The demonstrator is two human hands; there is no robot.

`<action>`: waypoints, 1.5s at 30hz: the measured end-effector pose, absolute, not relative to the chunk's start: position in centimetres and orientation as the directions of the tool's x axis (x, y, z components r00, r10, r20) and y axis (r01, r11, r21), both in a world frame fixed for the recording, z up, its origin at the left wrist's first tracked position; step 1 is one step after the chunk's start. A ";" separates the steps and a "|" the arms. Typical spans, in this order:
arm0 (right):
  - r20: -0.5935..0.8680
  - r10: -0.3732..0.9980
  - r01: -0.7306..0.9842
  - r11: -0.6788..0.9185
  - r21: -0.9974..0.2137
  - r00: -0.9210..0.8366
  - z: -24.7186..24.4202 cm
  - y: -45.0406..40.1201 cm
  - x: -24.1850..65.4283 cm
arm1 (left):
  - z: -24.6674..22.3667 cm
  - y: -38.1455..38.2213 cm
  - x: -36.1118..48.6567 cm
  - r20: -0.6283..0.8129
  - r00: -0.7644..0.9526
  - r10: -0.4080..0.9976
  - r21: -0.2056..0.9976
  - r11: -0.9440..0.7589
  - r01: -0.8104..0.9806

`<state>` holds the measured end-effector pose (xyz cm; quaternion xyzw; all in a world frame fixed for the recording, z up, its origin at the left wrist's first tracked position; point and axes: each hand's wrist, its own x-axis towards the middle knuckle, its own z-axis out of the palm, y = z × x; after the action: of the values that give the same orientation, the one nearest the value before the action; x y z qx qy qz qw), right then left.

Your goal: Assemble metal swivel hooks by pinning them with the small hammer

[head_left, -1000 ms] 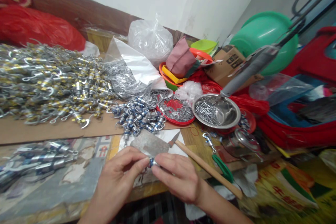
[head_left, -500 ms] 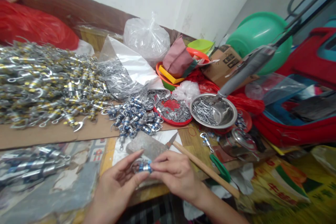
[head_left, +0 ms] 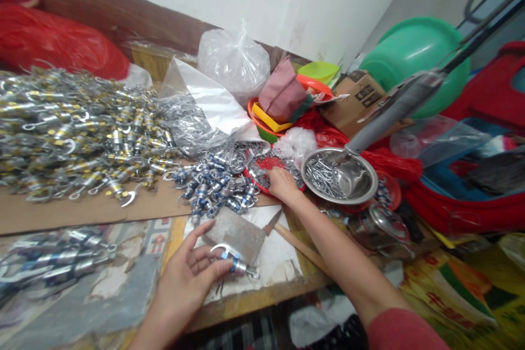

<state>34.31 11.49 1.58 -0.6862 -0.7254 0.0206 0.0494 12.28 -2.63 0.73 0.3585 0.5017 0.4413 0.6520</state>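
Observation:
My left hand (head_left: 191,276) holds a small silver hook fitting with a blue band (head_left: 234,263) between thumb and fingers. Its curved hook points up and left, and its ring end points down and right. Behind it lies a flat grey metal block (head_left: 238,236) on white paper. My right hand (head_left: 282,183) is in a red plate (head_left: 251,179) of small flat metal pieces, fingers bent down and pressed together; their tips are hidden. Close to the plate lies a pile of blue-banded hook fittings (head_left: 211,186).
A steel bowl of pins (head_left: 373,186) stands right of the plate. A knife (head_left: 273,221) and a wooden handle (head_left: 301,246) lie beside the block. Yellow-banded fittings (head_left: 82,131) are heaped at left. A grey tool handle (head_left: 394,112) slants above the bowl.
My right hand has left the fitting and reached forward into the red plate. My left hand keeps the fitting, now turned with its hook and ring showing.

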 end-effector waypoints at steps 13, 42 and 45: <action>0.158 0.987 0.927 0.038 -0.372 0.023 1.0 10.7 36.6 | 0.3 -2.0 11.9 -0.337 0.144 0.931 0.913 0.360 -0.190; -0.096 0.966 0.218 -0.043 -0.975 -0.241 2.9 -0.6 26.6 | 1.1 -1.9 12.0 -0.354 0.174 0.919 0.898 0.386 -0.213; 0.094 0.982 0.312 0.142 -0.939 -0.165 1.8 -1.3 26.0 | 0.9 -1.8 11.9 -0.349 0.183 0.919 0.901 0.383 -0.205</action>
<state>26.04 -1.25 1.81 -0.5055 -0.6397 0.4164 0.4023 11.93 -1.84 0.86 0.3678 0.4852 0.4162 0.6753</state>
